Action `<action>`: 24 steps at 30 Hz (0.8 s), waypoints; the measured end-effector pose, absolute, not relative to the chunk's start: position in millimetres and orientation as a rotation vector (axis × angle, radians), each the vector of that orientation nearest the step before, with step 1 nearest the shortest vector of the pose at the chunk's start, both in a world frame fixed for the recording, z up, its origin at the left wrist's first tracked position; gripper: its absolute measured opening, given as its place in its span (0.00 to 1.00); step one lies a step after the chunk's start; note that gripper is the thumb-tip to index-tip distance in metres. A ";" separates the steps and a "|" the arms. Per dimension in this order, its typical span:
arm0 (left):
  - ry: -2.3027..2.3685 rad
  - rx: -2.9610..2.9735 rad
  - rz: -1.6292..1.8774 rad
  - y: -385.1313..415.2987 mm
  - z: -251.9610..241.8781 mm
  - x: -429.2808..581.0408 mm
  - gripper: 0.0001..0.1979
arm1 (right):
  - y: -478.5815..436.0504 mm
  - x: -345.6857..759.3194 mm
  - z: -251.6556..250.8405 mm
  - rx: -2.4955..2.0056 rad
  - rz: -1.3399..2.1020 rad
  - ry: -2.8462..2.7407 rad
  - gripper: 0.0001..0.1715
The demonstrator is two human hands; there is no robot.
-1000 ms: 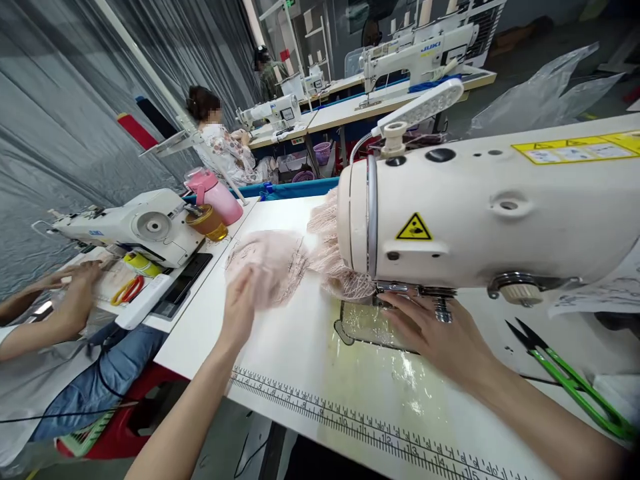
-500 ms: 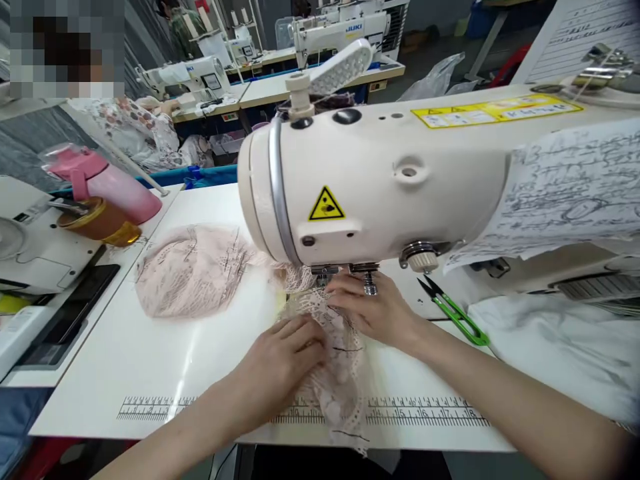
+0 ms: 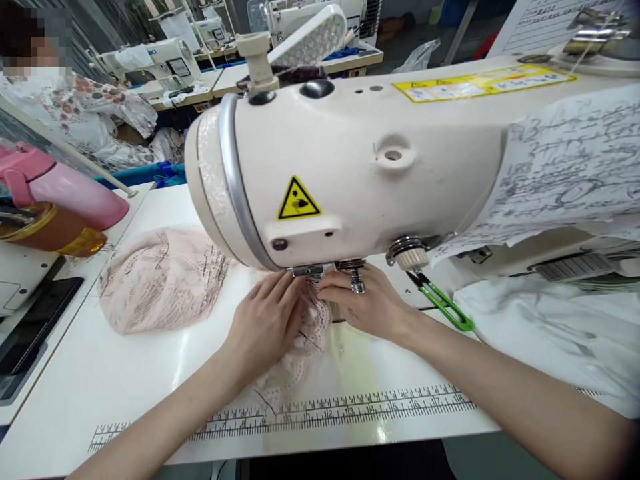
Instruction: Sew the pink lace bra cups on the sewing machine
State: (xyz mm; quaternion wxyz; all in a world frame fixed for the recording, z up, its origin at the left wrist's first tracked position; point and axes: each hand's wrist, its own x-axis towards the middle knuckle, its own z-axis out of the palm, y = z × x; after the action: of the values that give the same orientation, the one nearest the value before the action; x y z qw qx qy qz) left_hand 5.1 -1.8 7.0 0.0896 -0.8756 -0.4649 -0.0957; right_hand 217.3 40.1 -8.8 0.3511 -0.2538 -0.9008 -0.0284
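Observation:
A strip of pale pink lace [image 3: 316, 323] runs under the head of a white sewing machine [image 3: 345, 173] and trails toward the table's front edge. My left hand [image 3: 270, 310] lies over the strip's left side, fingers closed on the lace close to the presser foot. At the right of the needle area, my right hand [image 3: 367, 303] holds the lace edge between bent fingers, partly behind the metal thumbscrew [image 3: 357, 283]. The machine head hides the needle and some fingertips. More gathered pink lace [image 3: 163, 283] rests on the table to the left.
Green thread snips [image 3: 445, 303] lie right of my right hand, beside white cloth [image 3: 550, 327]. A printed ruler [image 3: 345, 413] runs along the front edge. A pink bottle [image 3: 70, 190], amber cup [image 3: 60, 230] and black phone [image 3: 43, 327] stand left. Another person [image 3: 100, 120] sits beyond.
My left hand has moved forward, up to the presser foot. The lace's trailing end has swung left. The view has shifted closer to the machine; my right hand stays near the needle.

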 end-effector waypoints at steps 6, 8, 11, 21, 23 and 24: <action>-1.469 -2.451 -0.318 4.6 18.5 -4.2 0.15 | 40.7 217.7 -9.4 -0.685 -0.086 -2.366 0.18; -1.336 -2.569 -0.419 -4.7 17.3 2.6 0.17 | 40.4 216.9 -9.7 -0.683 -0.085 -2.362 0.18; -1.228 -2.685 -0.452 -13.1 9.6 12.9 0.21 | 40.0 215.6 -9.8 -0.694 -0.094 -2.340 0.16; -1.258 -2.737 -0.461 -1.9 1.3 4.6 0.21 | 40.4 215.8 -9.2 -0.760 -0.040 -2.370 0.17; -1.254 -2.745 -0.472 -0.5 1.4 3.6 0.20 | 40.0 215.3 -8.9 -0.776 -0.038 -2.368 0.19; -1.263 -2.742 -0.473 0.3 1.4 3.4 0.20 | 39.9 214.9 -8.6 -0.778 -0.042 -2.367 0.19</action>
State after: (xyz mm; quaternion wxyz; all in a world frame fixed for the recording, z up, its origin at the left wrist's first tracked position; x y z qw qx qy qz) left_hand 3.4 0.3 1.4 0.0429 -0.8966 -0.4128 -0.1546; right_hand 214.9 39.9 -8.6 0.3193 -0.2958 -0.9001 -0.0159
